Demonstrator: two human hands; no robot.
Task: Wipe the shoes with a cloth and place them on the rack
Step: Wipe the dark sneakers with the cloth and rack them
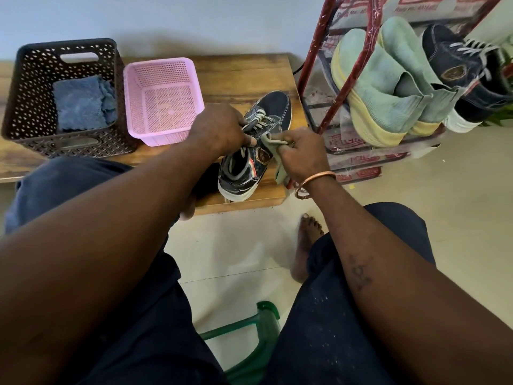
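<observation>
Table [244, 76] w/ brown basket [69, 145], pink basket [163, 133], 1 shoe [277, 107].

Home corner: shoe rack [361, 158], tiled floor [458, 190], low wooden table [244, 76].

Upper left, a brown basket [30, 107] sits on the wooden bench [244, 76], a pink basket [159, 63] just beside it; green stool [266, 323] at bottom centre.

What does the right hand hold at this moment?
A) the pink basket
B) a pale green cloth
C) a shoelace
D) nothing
B: the right hand grips a pale green cloth against the side of the dark sneaker, which the left hand holds at the laces.
</observation>
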